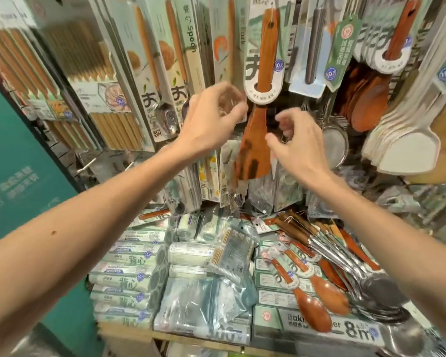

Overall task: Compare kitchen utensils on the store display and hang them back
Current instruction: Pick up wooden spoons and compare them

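A slotted wooden spatula [255, 148] hangs from the display in the upper middle, its handle running through a white card sleeve [263, 95]. My left hand [211, 117] is raised just left of the sleeve, fingers loosely curled, fingertips close to the card's edge; whether they touch it is unclear. My right hand [294, 140] hovers just right of the spatula's blade, fingers loosely curled and holding nothing.
Packaged spoons [165, 73] and chopstick packs [98, 73] hang to the left, pale wooden spatulas [407, 140] and dark wooden spoons [368, 104] to the right. Below, a shelf holds bag rolls [129, 274], loose wooden spoons [319, 287] and steel ladles [371, 284].
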